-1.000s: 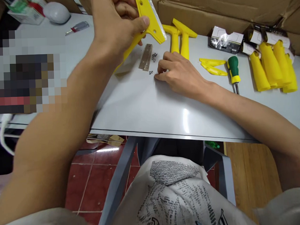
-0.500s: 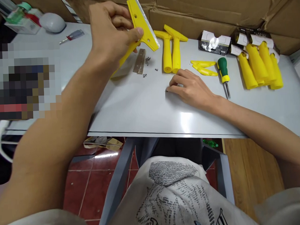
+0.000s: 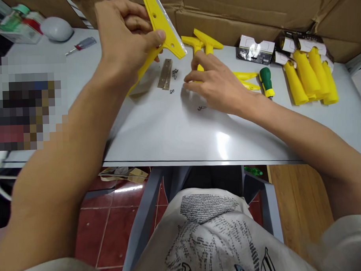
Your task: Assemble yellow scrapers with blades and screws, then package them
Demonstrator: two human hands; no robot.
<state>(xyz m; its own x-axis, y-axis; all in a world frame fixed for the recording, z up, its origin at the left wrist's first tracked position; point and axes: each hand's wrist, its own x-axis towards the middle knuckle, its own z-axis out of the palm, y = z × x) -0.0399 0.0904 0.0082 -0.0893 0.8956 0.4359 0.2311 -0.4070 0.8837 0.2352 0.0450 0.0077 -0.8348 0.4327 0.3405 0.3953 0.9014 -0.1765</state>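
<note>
A yellow scraper (image 3: 167, 32) is held aslant above the counter (image 3: 156, 132) — broad head uppermost, handle (partly hidden) sloping down leftward, two holes showing, a pale strip along the head's edge. Small silvery screws (image 3: 202, 108) lie loose on the counter — three little groups, apart.

The one view looks out from the wearer's head, facing forward and steeply down. It sits near enough that the printed shirt (image 3: 213, 225) fills the lower centre of the frame. The desk (image 3: 156, 132) spans the middle, beneath the left hand (image 3: 125, 40) and right hand (image 3: 211, 80); cardboard (image 3: 238, 15) crosses the top edge.
</note>
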